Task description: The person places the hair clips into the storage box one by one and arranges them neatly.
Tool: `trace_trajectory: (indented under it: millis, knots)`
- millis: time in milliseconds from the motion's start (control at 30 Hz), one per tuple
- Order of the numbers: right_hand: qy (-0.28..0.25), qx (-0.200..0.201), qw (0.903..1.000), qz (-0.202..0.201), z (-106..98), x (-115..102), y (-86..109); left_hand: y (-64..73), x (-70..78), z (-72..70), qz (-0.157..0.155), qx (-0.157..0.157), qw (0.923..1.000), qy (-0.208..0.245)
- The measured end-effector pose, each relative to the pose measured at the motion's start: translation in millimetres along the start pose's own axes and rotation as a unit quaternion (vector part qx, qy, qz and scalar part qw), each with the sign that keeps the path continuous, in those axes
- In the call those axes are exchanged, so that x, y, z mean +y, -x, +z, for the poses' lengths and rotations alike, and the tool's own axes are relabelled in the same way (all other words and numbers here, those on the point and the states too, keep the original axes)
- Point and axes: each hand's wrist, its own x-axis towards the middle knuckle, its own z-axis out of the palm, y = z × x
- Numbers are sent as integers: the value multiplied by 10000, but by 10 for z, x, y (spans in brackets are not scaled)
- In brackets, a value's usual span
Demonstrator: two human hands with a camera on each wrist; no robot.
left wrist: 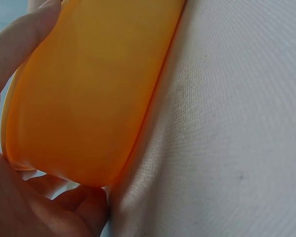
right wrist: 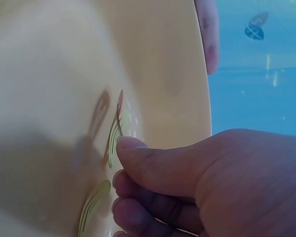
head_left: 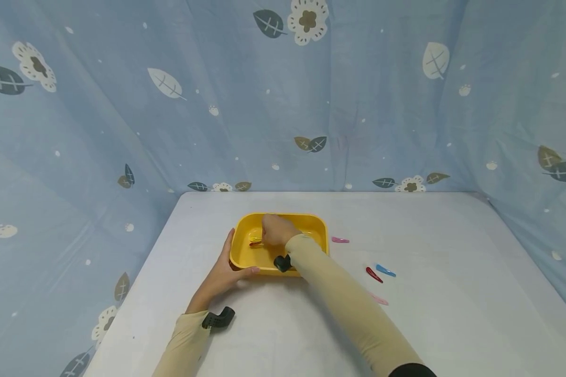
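Observation:
A yellow plastic basin point(head_left: 316, 222) stands on the table, with my left hand point(head_left: 222, 272) gripping its left end. The left thumb lies along the near wall, and the other fingers wrap the left side point(left wrist: 84, 103). My right hand point(head_left: 277, 230) reaches inside the basin. Between its thumb and forefinger it pinches a thin reddish snap hair clip point(right wrist: 120, 106), partly hidden by the fingertips. Yellow-green hair clips point(right wrist: 94, 207) lie on the basin floor beside that hand. In the head view, yellow and reddish clips point(head_left: 256, 241) show left of the right hand.
Right of the basin, a magenta hair clip point(head_left: 340, 240), a dark red clip point(head_left: 374, 275), a blue clip point(head_left: 385, 270) and a pale pink clip point(head_left: 379, 299) lie on the white tablecloth point(head_left: 453, 293). A blue patterned curtain point(head_left: 245, 94) hangs behind the table.

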Motion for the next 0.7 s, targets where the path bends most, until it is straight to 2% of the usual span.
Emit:
trace_trajectory:
  millis: [367, 700]
  knots:
    - [-90, -74, 9998, 178, 48, -41, -16, 2, 2, -6, 1, -2, 10000, 72]
    - [127, -36, 9998, 175, 73, -35, -9, 2, 6, -6, -19, -41, 9999, 113]
